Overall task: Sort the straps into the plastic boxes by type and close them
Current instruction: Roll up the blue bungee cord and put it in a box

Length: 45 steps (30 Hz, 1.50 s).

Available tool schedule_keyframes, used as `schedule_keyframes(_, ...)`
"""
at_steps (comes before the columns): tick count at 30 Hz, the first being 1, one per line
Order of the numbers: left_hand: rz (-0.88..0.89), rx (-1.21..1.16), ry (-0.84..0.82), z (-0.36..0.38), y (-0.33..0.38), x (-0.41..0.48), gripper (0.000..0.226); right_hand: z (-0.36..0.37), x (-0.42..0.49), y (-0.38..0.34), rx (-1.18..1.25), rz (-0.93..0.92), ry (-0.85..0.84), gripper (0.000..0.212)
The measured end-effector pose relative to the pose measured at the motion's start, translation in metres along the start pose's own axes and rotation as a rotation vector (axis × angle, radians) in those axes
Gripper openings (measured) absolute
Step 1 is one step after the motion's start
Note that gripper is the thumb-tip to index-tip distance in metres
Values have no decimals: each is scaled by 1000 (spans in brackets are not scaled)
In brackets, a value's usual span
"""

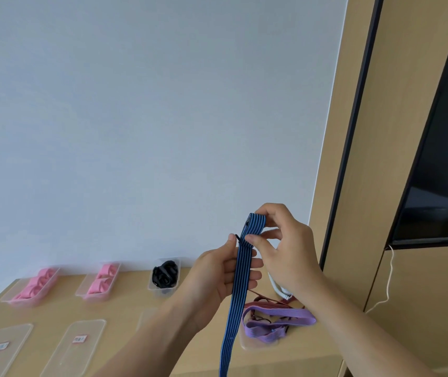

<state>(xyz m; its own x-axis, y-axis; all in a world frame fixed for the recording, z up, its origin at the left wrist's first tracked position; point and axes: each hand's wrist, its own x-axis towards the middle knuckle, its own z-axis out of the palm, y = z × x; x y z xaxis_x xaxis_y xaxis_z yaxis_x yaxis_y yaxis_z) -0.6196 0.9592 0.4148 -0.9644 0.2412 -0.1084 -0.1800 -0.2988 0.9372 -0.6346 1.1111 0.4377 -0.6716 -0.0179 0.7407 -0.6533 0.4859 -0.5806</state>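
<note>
Currently: the blue striped strap [240,270] is held up at centre frame, above the table [124,308] and not in any box. The right hand [288,257] pinches the doubled-over top end between thumb and fingertips. The left hand [212,278], just below, grips the band across its fingers, with the thumb at the edge beside a small dark hook. The rest of the strap hangs straight down and leaves the frame at the bottom.

Judgement: the top is being folded or rolled so that the long strap fits a box. The left hand serves as anchor and holds the band flat.

Surface: light wood tabletop.
- Lower left, along the wall: two open boxes of pink straps [31,288] and [99,280], then one box of black straps [164,274].
- In front of the pink boxes: two clear lids [2,346] and [76,346], with labels I cannot read.
- Right of the hanging strap: an unsorted purple strap [277,319] tangled with a red strap [269,299]. They lie on clear plastic; I cannot tell whether it is a box or a lid.

Room:
- A plain pale wall [135,104] fills the upper left.
- A wood panel [397,104] and a dark screen [440,159] are at right.
- A white cord [388,281] hangs below the screen.
</note>
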Motion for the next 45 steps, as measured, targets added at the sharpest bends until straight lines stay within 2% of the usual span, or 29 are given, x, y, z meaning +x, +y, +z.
schedule_keyframes(3,-12,-41,4,1,3,-2,57,6,-9,3,-42,-109,36,38)
schedule_keyframes(6,-34,-66,-3,1,7,-5,56,12,-18,4,-157,-300,98,29)
schedule_keyframes(10,-30,-120,-7,-5,14,-5,51,17,-31,8,-206,-485,35,31)
schedule_keyframes(17,68,-102,-19,-15,19,-6,38,22,-44,11,-198,-551,5,27)
schedule_keyframes(22,132,-87,-70,-16,19,-6,36,17,-37,4,-150,-520,37,14)
schedule_keyframes(24,159,-69,-80,-15,16,-7,34,12,-30,-2,-102,-400,26,24)
schedule_keyframes(27,189,-14,-54,-14,14,-9,30,5,-22,-9,-28,-62,-151,64)
schedule_keyframes(29,199,24,-47,-13,14,-10,28,-1,-15,-10,-27,40,-299,65)
schedule_keyframes(31,198,20,-40,-12,14,-11,26,-4,-11,-10,-18,45,-343,54)
schedule_keyframes(37,144,85,-78,-12,11,-10,35,-5,-9,-3,32,158,-264,50)
schedule_keyframes(40,107,71,-75,-11,7,-9,39,-4,-7,-3,95,128,-161,46)
schedule_keyframes(45,12,31,-72,-9,4,-7,45,-1,-8,-1,115,76,-86,44)
